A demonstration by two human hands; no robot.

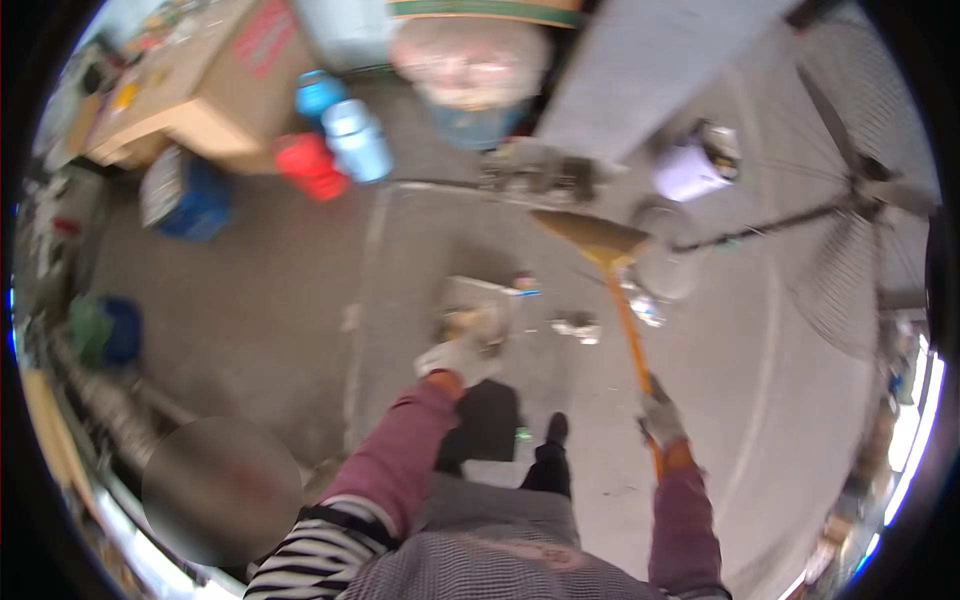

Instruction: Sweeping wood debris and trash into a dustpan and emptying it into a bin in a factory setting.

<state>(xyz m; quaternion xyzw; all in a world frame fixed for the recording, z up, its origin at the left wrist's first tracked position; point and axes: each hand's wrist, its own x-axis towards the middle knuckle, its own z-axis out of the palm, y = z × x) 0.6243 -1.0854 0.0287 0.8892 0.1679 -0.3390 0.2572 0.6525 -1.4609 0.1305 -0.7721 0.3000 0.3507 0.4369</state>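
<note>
Sweeping looks unfinished: crumpled whitish litter (577,327) mid-frame; gloved right hand (661,414) clasps orange-handled yellow broom (626,325); left hand's (452,360) grip unclear.

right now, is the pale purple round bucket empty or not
Not empty: the bucket has dark and light items showing in its mouth; how full, cannot tell.

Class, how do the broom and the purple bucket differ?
The broom is orange-yellow; the bucket, pale purple. The broom is long with a flared head; the bucket is squat. The right hand holds the broom; no hand touches the bucket. Both show in the picture's right half.
</note>
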